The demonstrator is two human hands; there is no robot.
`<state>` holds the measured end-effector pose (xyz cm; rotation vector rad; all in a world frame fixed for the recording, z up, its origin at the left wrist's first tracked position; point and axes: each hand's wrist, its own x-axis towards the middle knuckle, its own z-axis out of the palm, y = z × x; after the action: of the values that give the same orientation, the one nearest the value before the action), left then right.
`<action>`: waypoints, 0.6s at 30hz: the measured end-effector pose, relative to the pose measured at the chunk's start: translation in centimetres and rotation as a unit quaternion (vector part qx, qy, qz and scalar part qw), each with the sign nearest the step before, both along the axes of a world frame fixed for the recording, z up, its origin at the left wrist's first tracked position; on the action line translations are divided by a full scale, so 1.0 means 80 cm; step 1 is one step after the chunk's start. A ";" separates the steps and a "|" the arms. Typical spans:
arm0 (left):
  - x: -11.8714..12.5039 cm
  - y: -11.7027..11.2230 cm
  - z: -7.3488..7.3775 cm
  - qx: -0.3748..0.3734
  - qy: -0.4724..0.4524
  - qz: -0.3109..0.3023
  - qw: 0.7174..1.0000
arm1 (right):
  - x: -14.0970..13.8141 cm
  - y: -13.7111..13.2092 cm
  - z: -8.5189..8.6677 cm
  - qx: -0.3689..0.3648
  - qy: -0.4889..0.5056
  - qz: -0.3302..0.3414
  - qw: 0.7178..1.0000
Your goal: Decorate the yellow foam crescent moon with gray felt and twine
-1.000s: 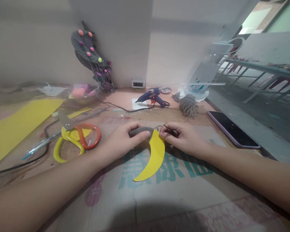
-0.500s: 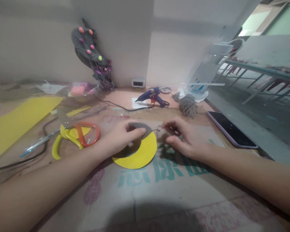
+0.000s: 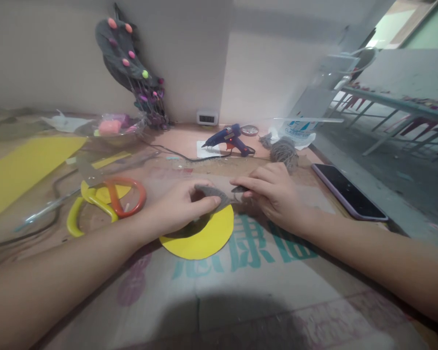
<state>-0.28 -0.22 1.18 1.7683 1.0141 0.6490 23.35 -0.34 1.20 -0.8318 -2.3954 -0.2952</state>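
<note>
My left hand [image 3: 178, 206] is closed on a yellow crescent-shaped card [image 3: 213, 236], its thumb pressing the upper end. Grey yarn [image 3: 222, 195] is wound around that upper end, and the lower part of the crescent is bare yellow. To the right, my right hand [image 3: 277, 197] pinches a small dark grey bundle of yarn [image 3: 239, 189] between thumb and fingers. A short strand seems to run from the bundle to the wound part. The far tip of the card is hidden by my left hand.
Scissors [image 3: 126, 214] with orange and yellow handles lie left, beside yellow card [image 3: 25, 170]. Behind are a blue glue gun [image 3: 228, 138], a grey yarn ball [image 3: 283, 151] and a decorated grey crescent [image 3: 120, 53]. A phone [image 3: 350, 192] lies right.
My right hand has turned over, its back now facing up, with the dark yarn bundle at its fingertips. The left hand and the crescent have shifted slightly left in view.
</note>
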 end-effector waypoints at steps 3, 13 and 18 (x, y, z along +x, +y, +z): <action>0.000 0.000 0.001 0.011 0.015 -0.006 1.000 | 0.000 0.003 -0.003 0.015 -0.011 -0.001 1.000; -0.001 -0.001 -0.001 0.045 0.022 -0.005 0.999 | -0.003 0.003 -0.003 0.042 -0.035 0.013 0.998; -0.002 -0.001 0.000 0.043 0.019 -0.005 0.999 | -0.001 0.005 -0.006 0.049 -0.048 0.010 0.998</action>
<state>-0.40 -0.32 1.15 1.8663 1.0152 0.6634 23.27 0.04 0.72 -0.7650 -2.4547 -0.4492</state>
